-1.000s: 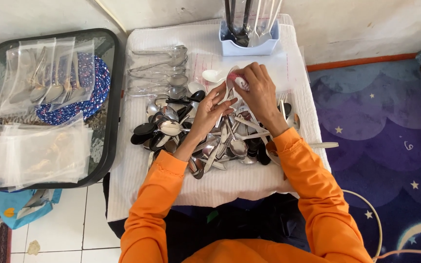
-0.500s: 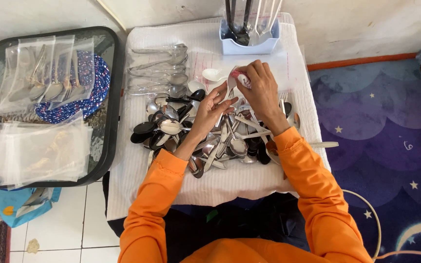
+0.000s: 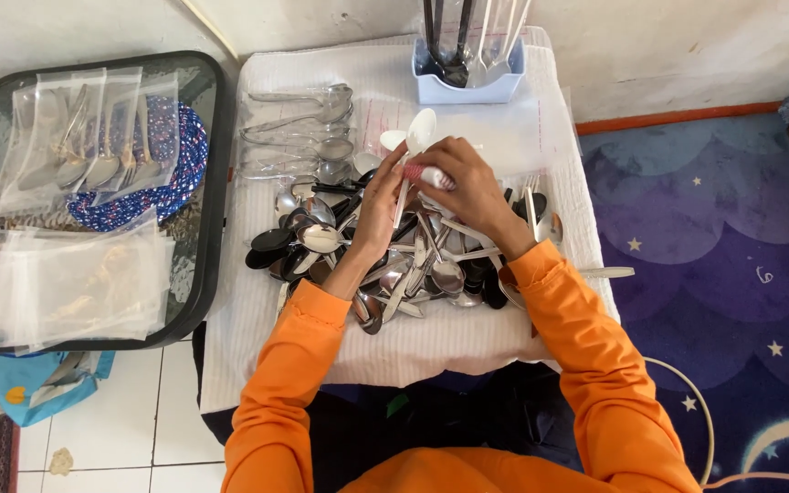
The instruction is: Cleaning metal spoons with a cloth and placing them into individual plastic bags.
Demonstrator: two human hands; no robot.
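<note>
White spoon (image 3: 418, 137) upright, bowl away, in the grip of both hands (image 3: 431, 187).

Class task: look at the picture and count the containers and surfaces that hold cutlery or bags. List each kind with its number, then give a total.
Black tray with glass top: 1
White cloth-covered table: 1
Pale blue cutlery holder: 1
Blue woven mat: 1
Total: 4

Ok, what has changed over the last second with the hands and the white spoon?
Little: both hands, left hand and right hand, keep gripping the white spoon above the cutlery pile, shifting only slightly. The tray of bags and the blue holder stayed put.
</note>
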